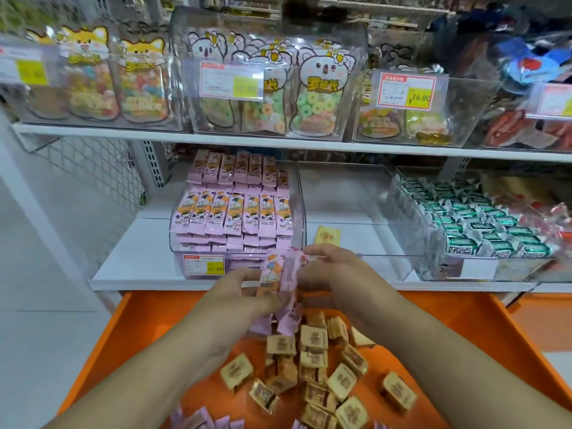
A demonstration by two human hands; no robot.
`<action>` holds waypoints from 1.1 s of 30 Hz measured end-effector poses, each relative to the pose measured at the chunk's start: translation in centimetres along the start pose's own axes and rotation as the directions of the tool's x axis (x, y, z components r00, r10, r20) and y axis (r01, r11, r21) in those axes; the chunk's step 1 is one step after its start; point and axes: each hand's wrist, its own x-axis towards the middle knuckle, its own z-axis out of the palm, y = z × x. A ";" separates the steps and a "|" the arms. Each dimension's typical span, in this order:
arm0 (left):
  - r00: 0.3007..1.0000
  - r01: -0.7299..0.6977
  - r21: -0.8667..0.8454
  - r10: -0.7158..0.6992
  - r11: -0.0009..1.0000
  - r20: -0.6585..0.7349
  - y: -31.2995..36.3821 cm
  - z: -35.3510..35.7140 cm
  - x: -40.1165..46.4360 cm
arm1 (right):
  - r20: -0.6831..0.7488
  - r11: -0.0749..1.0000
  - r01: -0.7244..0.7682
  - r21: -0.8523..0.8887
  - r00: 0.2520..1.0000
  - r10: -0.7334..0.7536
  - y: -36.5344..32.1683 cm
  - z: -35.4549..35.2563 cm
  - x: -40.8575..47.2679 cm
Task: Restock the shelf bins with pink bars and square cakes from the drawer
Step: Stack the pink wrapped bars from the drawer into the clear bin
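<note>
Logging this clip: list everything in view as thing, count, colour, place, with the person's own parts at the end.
pink bars: many, pink, stacked in the clear left bin on the lower shelf
held pink bars: a few, pink, in both hands above the drawer
square cakes: many, tan, loose in the drawer
drawer: one, orange, pulled out below the shelf
middle bin: one, clear, one yellow packet inside
green-white packs: many, right bin, lower shelf
candy pouches: several, multicoloured, upper shelf bins
price tags: several, pink and yellow, bin fronts
left hand: holds bars
right hand: holds bars
</note>
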 end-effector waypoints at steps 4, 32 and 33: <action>1.000 -0.005 -0.087 0.003 0.996 -0.028 0.3 -0.3 -0.1 | 0.000 0.971 0.140 -0.194 0.990 -0.143 0.1 0.0 -0.7; 0.969 -0.244 -0.083 0.240 0.966 -0.059 6.5 -1.2 2.9 | -0.019 0.828 0.424 -0.366 0.887 -0.462 -3.2 0.2 3.4; 0.966 -0.256 -0.069 0.251 0.964 -0.065 6.7 -1.3 3.6 | -0.028 0.835 0.426 -0.349 0.886 -0.464 -3.5 0.1 4.2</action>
